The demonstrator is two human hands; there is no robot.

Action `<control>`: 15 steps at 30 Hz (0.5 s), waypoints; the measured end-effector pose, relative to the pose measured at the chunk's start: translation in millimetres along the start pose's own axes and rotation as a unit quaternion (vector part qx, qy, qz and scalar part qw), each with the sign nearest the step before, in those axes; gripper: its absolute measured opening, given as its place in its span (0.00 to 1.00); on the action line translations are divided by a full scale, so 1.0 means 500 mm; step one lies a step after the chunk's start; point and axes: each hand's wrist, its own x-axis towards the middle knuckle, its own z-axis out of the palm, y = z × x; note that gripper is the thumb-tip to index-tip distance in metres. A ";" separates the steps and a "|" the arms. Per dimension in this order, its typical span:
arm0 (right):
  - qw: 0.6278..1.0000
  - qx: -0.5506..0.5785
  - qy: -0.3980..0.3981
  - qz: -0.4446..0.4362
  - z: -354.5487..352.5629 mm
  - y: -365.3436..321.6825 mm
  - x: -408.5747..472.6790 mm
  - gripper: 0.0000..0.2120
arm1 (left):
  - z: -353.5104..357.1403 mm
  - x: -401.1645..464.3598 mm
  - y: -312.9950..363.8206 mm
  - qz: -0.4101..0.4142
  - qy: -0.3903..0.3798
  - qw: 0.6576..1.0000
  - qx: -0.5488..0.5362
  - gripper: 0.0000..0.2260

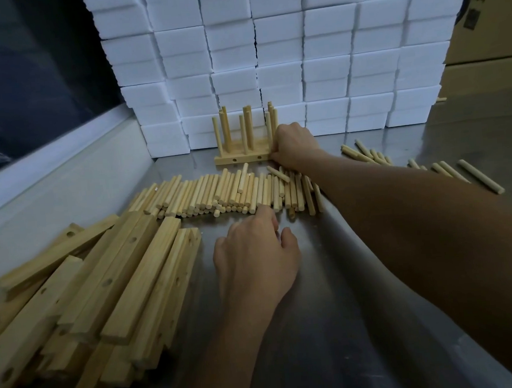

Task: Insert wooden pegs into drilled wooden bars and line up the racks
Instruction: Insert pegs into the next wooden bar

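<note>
**Right hand on the rack, left hand at the pegs**

My right hand is curled around the right end of the front rack, fingers pinching the end of its base bar. That bar lies flat on the metal table and shows 2 drilled holes on its near face. Pegs stand upright in it, and more upright pegs rise just behind, so the racks sit one behind another, close against the wall of white foam blocks.

My left hand rests palm down on the table, fingers loosely bent and reaching to the near edge of the loose pegs; I cannot tell whether the fingertips hold one. Those pegs lie side by side in a long row between my 2 hands.

To the left lies a heap of drilled wooden bars, overlapping at angles. A few scattered pegs lie to the right beyond my forearm. Cardboard boxes stand at the far right.
</note>
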 end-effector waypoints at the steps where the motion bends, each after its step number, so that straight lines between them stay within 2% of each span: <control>1: 1.000 0.003 -0.001 0.003 -0.001 -0.001 -0.001 0.06 | 0.000 0.000 0.000 0.000 -0.002 1.000 -0.001 0.07; 9: 0.997 0.048 0.040 0.051 -0.044 0.007 -0.041 0.04 | -0.002 0.001 0.001 0.003 -0.006 1.000 0.012 0.06; 15: 0.990 0.112 0.074 0.046 -0.116 0.008 -0.138 0.10 | -0.006 -0.002 0.006 -0.003 -0.011 1.000 0.022 0.06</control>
